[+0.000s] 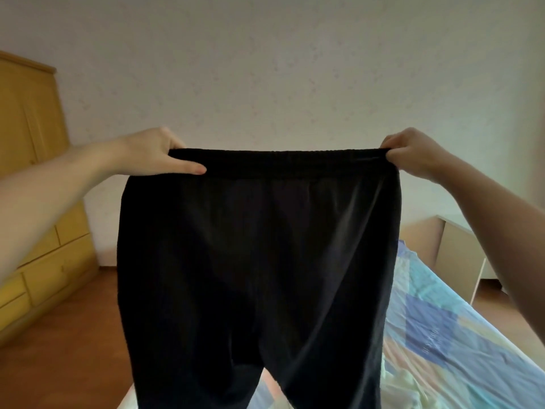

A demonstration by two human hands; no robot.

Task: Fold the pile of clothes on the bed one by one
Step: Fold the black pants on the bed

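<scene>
The fingers [188, 167] of my left hand [153, 152] pinch one end of an elastic waistband, thumb laid flat along the front of the cloth, the other fingers hidden behind it. My right hand [413, 152] pinches the opposite end, its fingers curled tightly over the band. Between them hangs a pair of black trousers [256, 261], held up at arm's length and stretched wide, so the waistband runs level across the middle of my view. The two legs drop downward and part near the bottom edge, where they are cut off; I cannot see their hems or whether they touch anything.

Behind and below the trousers on the right lies the bed [460, 343], covered in a sheet of blue, pale green and peach patches, lightly wrinkled. Most of it is hidden by the dark cloth. Past the bed stands a pale cabinet [454, 246], partly blocked by my right forearm. On the left, a yellow wooden wardrobe [38, 202] with drawers rises from a reddish-brown wooden floor [73, 349]. A plain, pale speckled wall [265, 69] fills the upper half.
</scene>
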